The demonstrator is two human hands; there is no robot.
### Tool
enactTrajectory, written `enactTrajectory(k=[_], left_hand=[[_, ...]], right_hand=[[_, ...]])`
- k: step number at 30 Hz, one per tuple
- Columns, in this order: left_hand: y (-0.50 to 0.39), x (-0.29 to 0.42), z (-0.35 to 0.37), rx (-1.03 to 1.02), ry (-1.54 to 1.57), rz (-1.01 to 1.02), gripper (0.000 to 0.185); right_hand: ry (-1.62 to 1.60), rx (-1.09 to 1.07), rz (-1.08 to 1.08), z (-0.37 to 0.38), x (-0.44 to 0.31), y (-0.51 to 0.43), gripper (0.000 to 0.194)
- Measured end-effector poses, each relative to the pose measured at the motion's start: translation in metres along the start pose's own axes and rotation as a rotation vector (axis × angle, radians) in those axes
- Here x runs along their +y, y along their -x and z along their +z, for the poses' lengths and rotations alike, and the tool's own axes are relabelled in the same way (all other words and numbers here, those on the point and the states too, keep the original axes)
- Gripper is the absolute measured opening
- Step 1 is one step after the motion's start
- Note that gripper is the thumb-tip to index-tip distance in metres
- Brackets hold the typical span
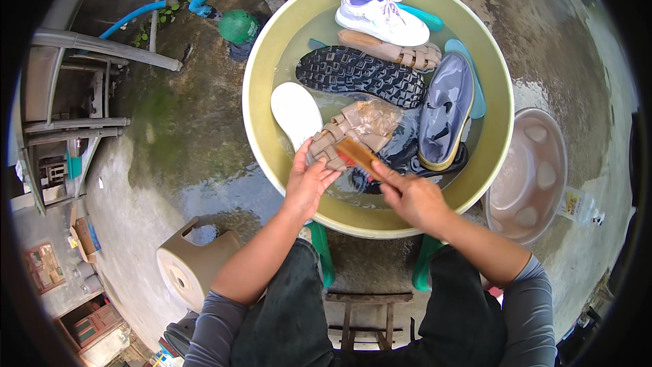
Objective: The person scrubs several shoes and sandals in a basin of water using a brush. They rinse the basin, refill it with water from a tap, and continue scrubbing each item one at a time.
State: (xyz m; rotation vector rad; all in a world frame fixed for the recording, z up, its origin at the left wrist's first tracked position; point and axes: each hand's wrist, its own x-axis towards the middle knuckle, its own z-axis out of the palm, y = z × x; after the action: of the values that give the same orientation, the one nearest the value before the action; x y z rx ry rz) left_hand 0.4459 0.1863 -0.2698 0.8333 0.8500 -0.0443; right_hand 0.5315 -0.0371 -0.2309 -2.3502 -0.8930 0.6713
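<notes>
My left hand [308, 183] grips the near end of a beige woven-strap shoe [367, 122], partly under water in a large yellow-green basin [270, 173]. In my right hand [420, 199] is a scrubbing brush with a wooden back [359, 155]; its reddish bristles face the woven straps. Beyond them a shoe with a black lugged sole [361, 74] lies sole up. A grey slip-on shoe [445, 109] leans at the right, over a dark shoe partly hidden in the water. At the left rests a white sole [297, 112]. A white and lilac sneaker [382, 18] sits on another beige woven shoe [387, 48] at the back.
Teal pieces [468, 76] lie along the basin's right wall. Green legs [321, 255] stand below the basin. A brownish tub [532, 178] and a clear plastic bottle [580, 206] are at the right. A tan plastic stool [198, 255] lies tipped on the wet concrete floor [168, 163] at the left.
</notes>
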Motion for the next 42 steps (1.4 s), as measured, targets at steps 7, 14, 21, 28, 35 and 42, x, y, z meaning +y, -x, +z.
enactTrajectory(k=[7,14,21,28,35,42], left_hand=[[-0.004,-0.002,0.002,0.114,-0.029,-0.026,0.051],[-0.003,0.0,0.003,0.084,0.019,-0.071,0.054],[-0.006,0.007,0.0,0.081,0.039,-0.118,0.054],[0.004,0.0,0.004,0.149,-0.186,0.07,0.046],[0.008,0.047,-0.008,-0.004,-1.042,0.416,0.043],[-0.023,0.023,0.011,0.08,-0.283,0.266,0.075]], right_hand=[[-0.028,-0.1,-0.003,-0.004,-0.001,0.007,0.05],[-0.039,-0.177,-0.121,0.002,-0.003,0.006,0.056],[0.132,0.159,-0.054,0.002,0.003,-0.001,0.056],[0.129,0.106,0.028,-0.014,0.02,-0.007,0.055],[0.042,0.061,0.053,-0.022,0.034,-0.02,0.054],[-0.407,-0.18,0.365,-0.001,0.025,-0.03,0.049]])
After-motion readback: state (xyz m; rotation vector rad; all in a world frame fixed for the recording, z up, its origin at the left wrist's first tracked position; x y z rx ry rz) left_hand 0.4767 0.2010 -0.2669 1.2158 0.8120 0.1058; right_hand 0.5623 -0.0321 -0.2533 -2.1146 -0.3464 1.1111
